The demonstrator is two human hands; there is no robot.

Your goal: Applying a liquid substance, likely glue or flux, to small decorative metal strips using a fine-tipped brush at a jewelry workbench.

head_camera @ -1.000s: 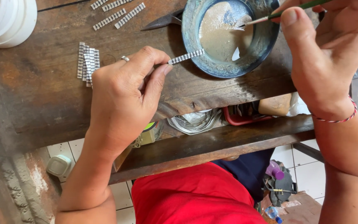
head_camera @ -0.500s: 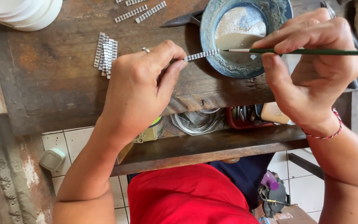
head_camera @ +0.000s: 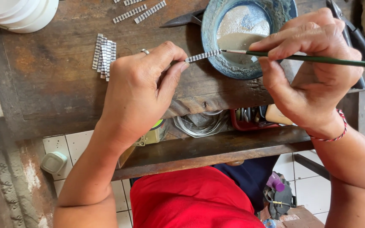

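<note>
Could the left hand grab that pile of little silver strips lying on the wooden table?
Probably yes. The pile of ridged silver strips lies in the open on the dark wooden table, just beside the left hand. But that hand already pinches one silver strip, so it would need to let go first.

The bowl (head_camera: 250, 38) sits on the workbench (head_camera: 55, 97) at upper centre-right of the frame, with the stack of strips (head_camera: 103, 57) to its left and the containers (head_camera: 20, 14) in the upper left corner. Two loose strips (head_camera: 140, 12) lie along the top edge. The left hand (head_camera: 142, 90), at centre, holds a strip (head_camera: 203, 55) pointing right to the bowl's near rim, where the brush (head_camera: 300, 58) from the right hand (head_camera: 313, 71) meets it.
</note>
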